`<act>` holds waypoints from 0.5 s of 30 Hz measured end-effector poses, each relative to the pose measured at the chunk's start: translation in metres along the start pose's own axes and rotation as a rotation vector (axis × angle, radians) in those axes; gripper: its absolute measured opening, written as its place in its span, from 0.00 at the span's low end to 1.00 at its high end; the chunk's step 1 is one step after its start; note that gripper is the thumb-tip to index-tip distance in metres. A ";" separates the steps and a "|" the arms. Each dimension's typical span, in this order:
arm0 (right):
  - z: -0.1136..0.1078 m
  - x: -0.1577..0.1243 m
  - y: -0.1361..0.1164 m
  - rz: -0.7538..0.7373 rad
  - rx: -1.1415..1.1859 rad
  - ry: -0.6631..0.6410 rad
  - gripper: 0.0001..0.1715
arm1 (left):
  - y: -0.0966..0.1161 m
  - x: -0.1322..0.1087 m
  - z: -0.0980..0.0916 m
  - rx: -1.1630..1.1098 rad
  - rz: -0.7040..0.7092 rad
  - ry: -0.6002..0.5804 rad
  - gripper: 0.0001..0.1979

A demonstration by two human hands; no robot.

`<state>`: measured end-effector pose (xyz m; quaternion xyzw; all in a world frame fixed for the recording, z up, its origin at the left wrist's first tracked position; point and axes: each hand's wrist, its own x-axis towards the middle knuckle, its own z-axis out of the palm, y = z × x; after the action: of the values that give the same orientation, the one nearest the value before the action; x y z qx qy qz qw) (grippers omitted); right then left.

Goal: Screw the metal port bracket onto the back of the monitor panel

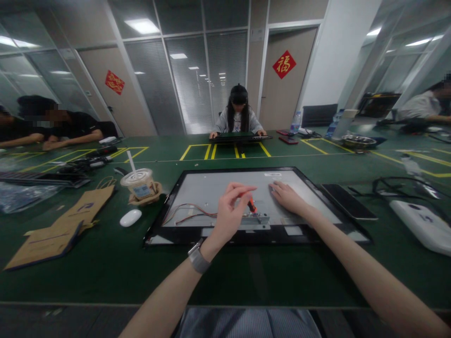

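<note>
A flat monitor panel (197, 188) with a black frame and grey metal back lies on the table in front of me. My left hand (230, 206), with a grey-banded watch on its wrist, is closed in a pinch over the panel's lower middle. Its fingers are at the top of a short orange-and-black screwdriver (251, 204), which stands tilted over a metal bracket (259, 221) with a small circuit board. Thin wires (190, 212) run leftward from the bracket. Spread flat, my right hand (287, 197) rests on the grey back at the right.
A lidded drink cup (141, 185), a white case (130, 218) and a paper bag (81, 206) lie left. On the right are a black phone (347, 202), a white device (423, 225) and black cables (394, 185). A person (239, 115) sits opposite with another panel.
</note>
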<state>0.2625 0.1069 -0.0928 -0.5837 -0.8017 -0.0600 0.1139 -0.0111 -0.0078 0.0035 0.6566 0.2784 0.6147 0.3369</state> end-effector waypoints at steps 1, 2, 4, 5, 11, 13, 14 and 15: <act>0.000 0.000 0.000 0.002 -0.003 0.002 0.27 | 0.000 0.000 0.000 -0.011 -0.009 -0.006 0.12; 0.000 0.000 0.000 0.003 -0.007 0.000 0.27 | 0.000 0.001 -0.001 -0.033 -0.025 -0.014 0.12; 0.000 -0.001 0.000 0.009 -0.020 -0.012 0.27 | 0.001 0.002 -0.003 -0.085 -0.067 -0.025 0.14; -0.001 -0.001 -0.001 0.012 -0.025 -0.020 0.28 | 0.001 0.002 -0.003 -0.104 -0.086 -0.026 0.15; -0.003 -0.001 -0.003 0.024 -0.008 -0.030 0.27 | 0.000 0.003 -0.003 -0.056 -0.050 0.006 0.10; -0.003 -0.001 -0.003 0.021 -0.001 -0.024 0.27 | -0.001 0.003 -0.002 -0.041 -0.038 0.000 0.10; -0.003 -0.001 -0.003 0.018 0.005 -0.021 0.27 | -0.001 0.003 -0.002 -0.039 -0.035 -0.004 0.11; -0.003 -0.001 -0.002 0.016 0.009 -0.021 0.27 | -0.001 0.003 -0.002 -0.039 -0.036 -0.008 0.12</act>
<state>0.2610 0.1048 -0.0900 -0.5904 -0.7982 -0.0493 0.1087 -0.0131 -0.0040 0.0046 0.6473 0.2764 0.6113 0.3618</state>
